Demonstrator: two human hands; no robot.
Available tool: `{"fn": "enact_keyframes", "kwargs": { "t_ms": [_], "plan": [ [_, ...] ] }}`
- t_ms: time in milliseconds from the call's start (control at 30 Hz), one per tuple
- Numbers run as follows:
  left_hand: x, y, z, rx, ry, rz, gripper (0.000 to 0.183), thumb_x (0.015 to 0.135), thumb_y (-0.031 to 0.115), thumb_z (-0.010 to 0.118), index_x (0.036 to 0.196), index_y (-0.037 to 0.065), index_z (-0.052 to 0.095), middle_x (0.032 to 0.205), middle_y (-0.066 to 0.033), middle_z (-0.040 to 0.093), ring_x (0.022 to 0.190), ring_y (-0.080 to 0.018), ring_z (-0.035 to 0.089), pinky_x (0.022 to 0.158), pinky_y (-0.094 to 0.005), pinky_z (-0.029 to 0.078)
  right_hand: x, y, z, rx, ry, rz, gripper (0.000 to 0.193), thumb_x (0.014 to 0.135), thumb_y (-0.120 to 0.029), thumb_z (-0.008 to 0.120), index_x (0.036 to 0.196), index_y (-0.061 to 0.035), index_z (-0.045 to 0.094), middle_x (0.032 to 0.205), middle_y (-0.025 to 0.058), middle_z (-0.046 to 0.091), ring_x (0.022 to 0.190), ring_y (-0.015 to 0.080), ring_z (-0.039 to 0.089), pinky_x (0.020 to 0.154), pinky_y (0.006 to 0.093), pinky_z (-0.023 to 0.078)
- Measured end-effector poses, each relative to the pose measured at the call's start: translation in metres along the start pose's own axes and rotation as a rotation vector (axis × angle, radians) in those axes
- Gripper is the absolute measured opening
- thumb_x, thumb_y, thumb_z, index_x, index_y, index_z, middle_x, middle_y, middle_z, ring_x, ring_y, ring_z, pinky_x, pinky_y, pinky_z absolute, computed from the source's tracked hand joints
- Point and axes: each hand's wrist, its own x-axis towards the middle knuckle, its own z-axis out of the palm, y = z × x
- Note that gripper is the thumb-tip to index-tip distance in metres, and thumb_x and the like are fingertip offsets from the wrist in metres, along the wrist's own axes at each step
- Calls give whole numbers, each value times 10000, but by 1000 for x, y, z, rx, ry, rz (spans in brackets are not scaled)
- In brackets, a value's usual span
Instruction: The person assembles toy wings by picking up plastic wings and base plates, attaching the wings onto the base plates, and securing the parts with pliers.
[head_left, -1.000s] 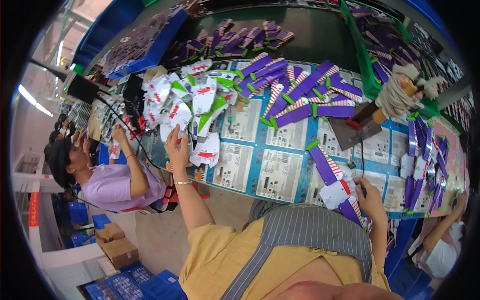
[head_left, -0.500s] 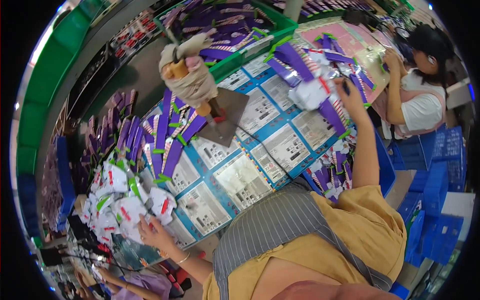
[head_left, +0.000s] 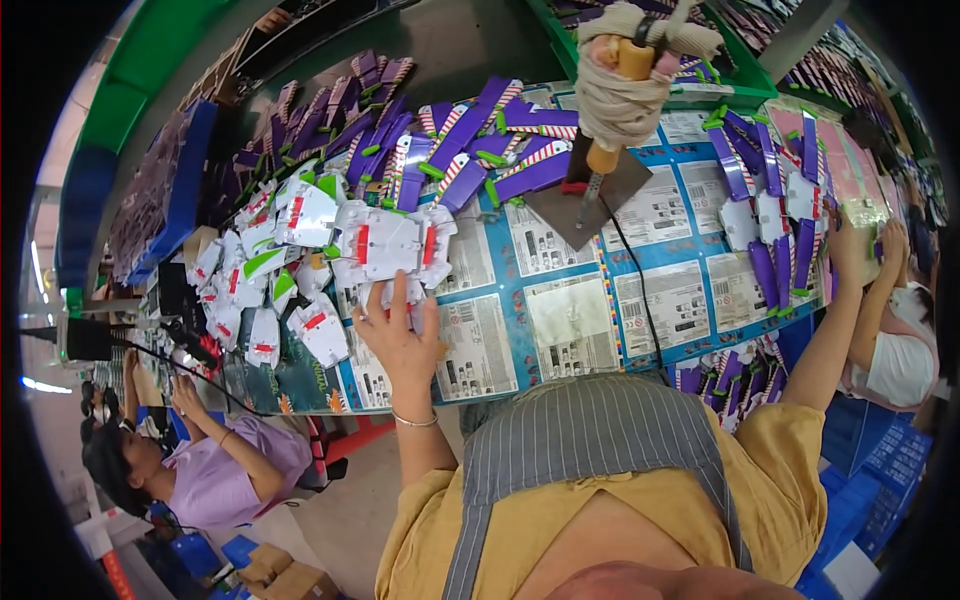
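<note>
Head view: left hand [head_left: 398,335] touching white parts [head_left: 385,243]; purple parts [head_left: 470,150] behind.

You are wearing a mustard-yellow shirt [head_left: 640,520] under a grey apron [head_left: 590,440] with thin dark pinstripes. In the centre left of the frame, white toy parts [head_left: 385,243] are showing red and green marks. Above them, purple pieces [head_left: 470,140] are carrying green tips and red-and-white stripes. The table cover [head_left: 560,320] is showing blue with white printed panels. In the lower left, a co-worker's top [head_left: 225,485] is showing lilac.

Single head fisheye, looking steeply down at worktable [head_left: 560,330], close.
</note>
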Motion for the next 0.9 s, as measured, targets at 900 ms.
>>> {"fn": "enact_keyframes", "kwargs": {
  "t_ms": [900],
  "plan": [
    [53,6,-16,-605,-420,469,378,723,133,674,1093,109,603,1059,-76,602,901,-242,571,770,-343,413,-34,-366,108,522,227,-1092,209,826,-154,625,1017,-70,612,919,102,660,796,260,645,725,316,491]
  ]
}}
